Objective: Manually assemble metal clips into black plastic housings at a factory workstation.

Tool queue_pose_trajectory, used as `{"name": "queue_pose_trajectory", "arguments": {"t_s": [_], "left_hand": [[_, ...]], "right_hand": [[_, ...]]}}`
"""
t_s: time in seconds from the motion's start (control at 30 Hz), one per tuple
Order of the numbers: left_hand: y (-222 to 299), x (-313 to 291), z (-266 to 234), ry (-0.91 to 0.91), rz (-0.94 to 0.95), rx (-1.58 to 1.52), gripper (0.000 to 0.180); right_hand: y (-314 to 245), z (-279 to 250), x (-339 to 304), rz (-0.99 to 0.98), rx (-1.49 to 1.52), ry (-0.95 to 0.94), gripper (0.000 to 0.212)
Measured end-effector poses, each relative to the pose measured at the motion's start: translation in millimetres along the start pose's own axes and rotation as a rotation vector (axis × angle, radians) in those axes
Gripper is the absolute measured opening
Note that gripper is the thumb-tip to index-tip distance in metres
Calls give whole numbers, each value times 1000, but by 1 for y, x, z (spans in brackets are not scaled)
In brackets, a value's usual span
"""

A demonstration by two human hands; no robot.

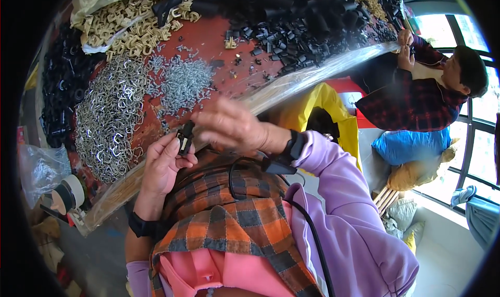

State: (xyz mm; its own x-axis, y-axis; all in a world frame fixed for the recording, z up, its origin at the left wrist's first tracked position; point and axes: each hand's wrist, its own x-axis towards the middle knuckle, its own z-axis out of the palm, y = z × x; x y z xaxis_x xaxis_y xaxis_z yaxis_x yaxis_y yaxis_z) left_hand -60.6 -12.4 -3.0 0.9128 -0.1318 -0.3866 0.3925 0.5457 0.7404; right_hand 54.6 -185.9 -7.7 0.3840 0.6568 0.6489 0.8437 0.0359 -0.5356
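Note:
My left hand (162, 160) pinches a small black plastic part (184, 138) between thumb and fingers, at the near edge of the table. A pale piece shows in the middle of that part. Just right of it is my right hand (233, 126), smeared by motion, its fingertips close to the part's upper end; whether they touch it or hold anything does not show. Beyond both hands lies a heap of small silvery screws (186, 83). Left of that spreads a larger pile of bent metal hooks (111, 117).
Beige plastic clips (125, 29) and black plastic pieces (291, 44) are heaped along the red tabletop (221, 42). A plastic-wrapped edge (317, 70) borders it. A yellow bag (323, 107) stands right of my arm. Farther right, another person (416, 96) sits at the table.

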Motion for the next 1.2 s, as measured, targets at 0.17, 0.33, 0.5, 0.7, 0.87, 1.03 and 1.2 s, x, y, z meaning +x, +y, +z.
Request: {"name": "queue_pose_trajectory", "arguments": {"t_s": [0.17,0.33,0.5,0.7,0.87,1.03,1.2], "left_hand": [[4,1,-5,4,40,4,30],[6,0,4,66,57,-24,30],[3,-9,2,100,81,-110,29],[-1,-21,0,126,129,-129,26],[-3,-25,2,187,197,-144,23],[-2,-23,2,102,189,-90,21],[-5,-21,-3,112,174,-19,24]], "right_hand": [[62,-48,12,76,-280,58,29],[129,-110,30,165,-753,139,25],[152,-117,44,169,-1044,74,28],[177,-122,36,229,-1269,-97,33],[110,-136,46,199,-761,-55,31],[69,-131,31,570,194,417,30],[34,-88,28,797,1478,757,35]]}}
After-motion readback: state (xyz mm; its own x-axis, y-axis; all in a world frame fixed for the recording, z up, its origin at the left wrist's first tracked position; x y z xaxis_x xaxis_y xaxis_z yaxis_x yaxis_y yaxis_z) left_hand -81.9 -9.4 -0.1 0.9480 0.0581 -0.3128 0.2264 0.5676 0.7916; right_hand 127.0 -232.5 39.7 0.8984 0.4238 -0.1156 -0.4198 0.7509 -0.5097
